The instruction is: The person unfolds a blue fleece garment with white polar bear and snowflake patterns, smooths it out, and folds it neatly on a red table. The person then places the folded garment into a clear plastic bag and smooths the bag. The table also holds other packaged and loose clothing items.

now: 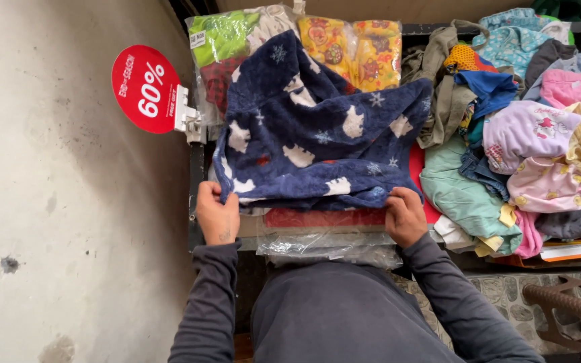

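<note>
A fluffy navy blue garment (314,134) with white bear and snowflake shapes lies spread over a stack of bagged clothes. My left hand (216,215) pinches its near left corner. Gripping the near right edge is my right hand (405,215). Under the garment a red item (324,217) and clear plastic bags (331,245) show at the near edge.
A heap of loose children's clothes (526,134) fills the bin on the right. Packaged garments (344,47) in green, yellow and orange stand at the back. A round red sale sign (146,87) sticks out on the left by a grey wall. A brown stool (573,309) stands at lower right.
</note>
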